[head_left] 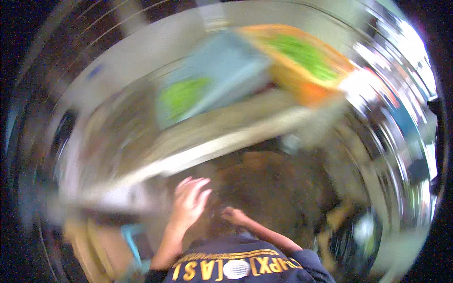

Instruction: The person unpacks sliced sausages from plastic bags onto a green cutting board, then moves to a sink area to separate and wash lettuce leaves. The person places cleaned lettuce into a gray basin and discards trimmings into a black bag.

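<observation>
My left hand [192,194] is raised in front of my body, its fingers apart and nothing seen in it, near the pale front edge of a counter [198,155]. Lower and closer to my dark shirt is my right hand [231,215], its fingers curled; blur hides whether it holds anything. On the counter lies a light blue tray or bin [226,63] with something bright green [185,93] at its left end. Touching or close to its right side is an orange crate [297,81] that holds leafy-looking green stuff [304,55].
Below the counter at the left are tan, box-like shapes [99,247] and a turquoise frame-like thing [132,244]. A dark container or bag [357,237] with pale and green matter stands at the lower right. The dark floor [272,184] shows beyond my hands. Motion blurs everything.
</observation>
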A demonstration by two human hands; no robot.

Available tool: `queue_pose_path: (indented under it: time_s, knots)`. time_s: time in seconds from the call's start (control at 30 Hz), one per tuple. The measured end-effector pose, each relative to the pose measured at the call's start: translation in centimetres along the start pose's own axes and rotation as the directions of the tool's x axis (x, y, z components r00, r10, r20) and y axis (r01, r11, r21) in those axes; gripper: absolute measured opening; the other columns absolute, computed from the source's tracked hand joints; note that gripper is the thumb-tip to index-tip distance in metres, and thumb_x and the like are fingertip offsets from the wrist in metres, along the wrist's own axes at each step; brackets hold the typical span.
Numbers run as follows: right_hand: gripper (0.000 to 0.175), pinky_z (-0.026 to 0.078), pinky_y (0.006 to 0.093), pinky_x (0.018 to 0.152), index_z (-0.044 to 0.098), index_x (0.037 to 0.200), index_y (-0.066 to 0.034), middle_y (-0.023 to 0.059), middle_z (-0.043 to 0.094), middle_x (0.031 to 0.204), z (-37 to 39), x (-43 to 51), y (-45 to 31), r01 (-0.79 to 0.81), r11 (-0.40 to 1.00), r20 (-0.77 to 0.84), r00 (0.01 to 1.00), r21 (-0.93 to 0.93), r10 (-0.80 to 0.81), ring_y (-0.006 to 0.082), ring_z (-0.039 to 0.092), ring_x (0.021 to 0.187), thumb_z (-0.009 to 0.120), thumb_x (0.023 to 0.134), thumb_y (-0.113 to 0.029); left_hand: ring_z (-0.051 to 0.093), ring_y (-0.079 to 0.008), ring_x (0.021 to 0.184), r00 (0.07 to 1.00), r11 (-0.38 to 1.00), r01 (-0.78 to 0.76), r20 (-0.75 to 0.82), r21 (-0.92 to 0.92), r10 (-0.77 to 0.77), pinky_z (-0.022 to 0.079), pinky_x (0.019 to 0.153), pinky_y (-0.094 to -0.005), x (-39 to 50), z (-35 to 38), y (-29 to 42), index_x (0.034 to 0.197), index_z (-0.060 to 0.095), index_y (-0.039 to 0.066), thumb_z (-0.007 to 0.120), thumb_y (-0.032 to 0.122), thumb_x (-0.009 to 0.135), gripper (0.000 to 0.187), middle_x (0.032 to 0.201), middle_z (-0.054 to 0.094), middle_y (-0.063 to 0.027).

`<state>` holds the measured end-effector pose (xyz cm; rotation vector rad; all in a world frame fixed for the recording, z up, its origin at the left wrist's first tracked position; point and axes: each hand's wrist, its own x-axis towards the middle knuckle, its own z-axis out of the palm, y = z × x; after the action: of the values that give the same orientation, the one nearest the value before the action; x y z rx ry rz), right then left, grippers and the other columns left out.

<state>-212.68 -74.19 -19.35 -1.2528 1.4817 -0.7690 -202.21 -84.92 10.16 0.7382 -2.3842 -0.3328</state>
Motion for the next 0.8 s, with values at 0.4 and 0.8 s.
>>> queue_pose_path:
  time_s: [0.4, 0.8]
  knots:
    - [0.015, 0.034, 0.0248, 0.030, 0.049, 0.074, -0.0081, 0.0063, 0.050, 0.058, 1.4, 7.9, 5.5, -0.380, 0.904, 0.171, 0.921, 0.193, 0.351, 0.0135, 0.049, 0.044, 0.054, 0.080, -0.021, 0.055, -0.0270, 0.081, 0.346, 0.586, 0.810, -0.797, -0.013, -0.496, 0.044, 0.072, -0.0324, -30.9, -23.8, -18.7, 0.090, 0.055, 0.003, 0.054, 0.010, 0.078, 0.014, 0.084, 0.057, -0.0135]
    - [0.015, 0.045, 0.0349, 0.057, 0.053, 0.084, -0.0044, 0.0085, 0.056, 0.070, 20.7, 16.6, -14.2, 0.435, 0.698, 0.552, 0.831, -0.569, -0.068, 0.0258, 0.056, 0.065, 0.053, 0.076, -0.017, 0.055, -0.0350, 0.082, -0.286, -0.185, 0.957, -0.608, -0.225, -0.741, 0.044, 0.072, -0.0391, -60.5, -35.7, -48.3, 0.084, 0.059, -0.001, 0.043, 0.044, 0.080, 0.048, 0.086, 0.058, -0.0206]
